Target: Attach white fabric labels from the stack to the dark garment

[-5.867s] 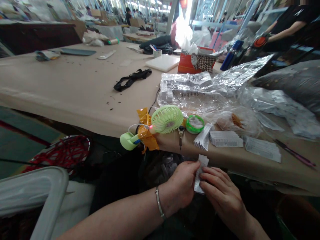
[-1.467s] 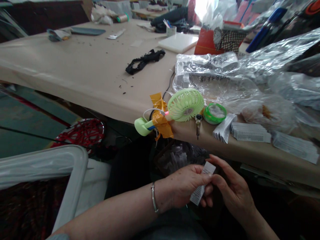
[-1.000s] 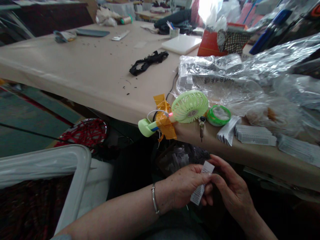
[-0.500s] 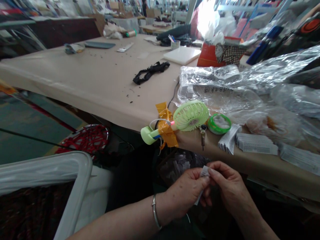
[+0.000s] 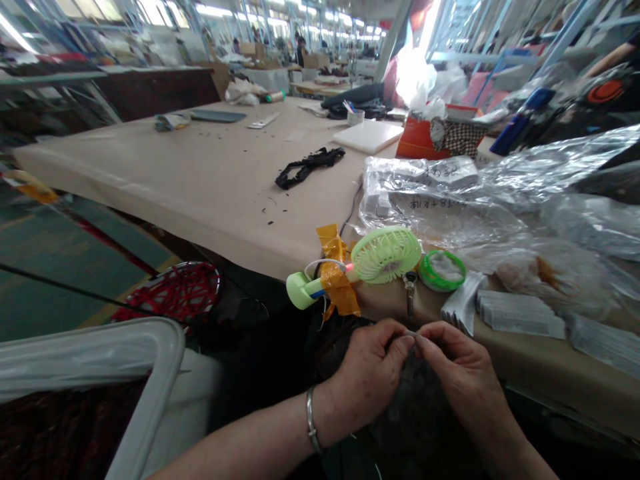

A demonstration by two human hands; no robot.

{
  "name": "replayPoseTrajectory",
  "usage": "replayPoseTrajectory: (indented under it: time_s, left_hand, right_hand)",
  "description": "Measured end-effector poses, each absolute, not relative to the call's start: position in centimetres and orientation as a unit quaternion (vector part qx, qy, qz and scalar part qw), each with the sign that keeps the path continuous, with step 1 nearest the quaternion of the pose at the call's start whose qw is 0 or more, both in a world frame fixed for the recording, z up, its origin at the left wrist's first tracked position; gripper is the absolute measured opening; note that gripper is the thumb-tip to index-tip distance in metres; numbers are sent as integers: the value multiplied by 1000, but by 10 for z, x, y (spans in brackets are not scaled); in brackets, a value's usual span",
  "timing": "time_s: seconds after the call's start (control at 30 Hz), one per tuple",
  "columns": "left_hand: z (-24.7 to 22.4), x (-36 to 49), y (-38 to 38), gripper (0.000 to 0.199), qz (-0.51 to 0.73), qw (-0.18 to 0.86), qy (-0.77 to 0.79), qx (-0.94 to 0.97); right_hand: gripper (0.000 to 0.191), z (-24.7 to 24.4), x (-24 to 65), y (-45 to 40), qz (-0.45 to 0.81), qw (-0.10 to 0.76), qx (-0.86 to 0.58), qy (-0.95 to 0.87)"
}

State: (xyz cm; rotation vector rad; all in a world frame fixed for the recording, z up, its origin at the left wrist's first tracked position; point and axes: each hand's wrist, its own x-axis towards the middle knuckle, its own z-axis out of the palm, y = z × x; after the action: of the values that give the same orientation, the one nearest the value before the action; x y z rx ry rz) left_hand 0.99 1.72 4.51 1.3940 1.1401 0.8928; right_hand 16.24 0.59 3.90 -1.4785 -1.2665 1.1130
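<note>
Pinches, seemingly, a label [image 5: 411, 333] between left hand [image 5: 369, 373] and right hand [image 5: 463, 373], fingertips together, with green tub [image 5: 434, 287] at one o'clock on worktop [image 5: 200, 180].

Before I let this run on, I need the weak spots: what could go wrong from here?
Only a sliver of the strip shows, pinched between the fingertips of the left hand and right hand; it might slip.
The tool points toward the hands from the table's edge and could get bumped.
The fan seems held by tape, its base overhanging; it might drop if that loosens.
</note>
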Motion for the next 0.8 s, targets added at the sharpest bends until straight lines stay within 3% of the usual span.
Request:
replayPoseTrajectory:
  time_s: [0.27,0.8]
  left_hand:
    - [41,8,24,24,376,474,476,639]
    - [34,12,33,24,408,476,462,627]
  right_hand:
    - [17,39,162,9,376,422,-586,-580]
    - [15,33,162,17,307,433,-581,-617]
